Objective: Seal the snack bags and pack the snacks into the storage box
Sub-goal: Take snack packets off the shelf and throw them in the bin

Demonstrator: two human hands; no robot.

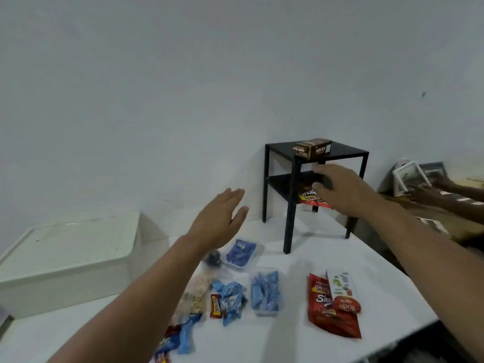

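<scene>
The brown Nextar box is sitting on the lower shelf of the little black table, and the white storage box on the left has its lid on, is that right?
Not quite. In the head view the brown Nextar box sits on the top of the little black table, not the lower shelf; the lower shelf holds a red snack bag. The white storage box on the left does have its lid on.

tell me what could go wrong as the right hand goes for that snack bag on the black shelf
1. The right hand reaches between the shelf tiers; pulling the red bag out could jolt the frame and shake the brown box off the top.
2. The box sits near the top's front edge, so it may fall.
3. The white bin looks lidded, so packing may stall.
</scene>
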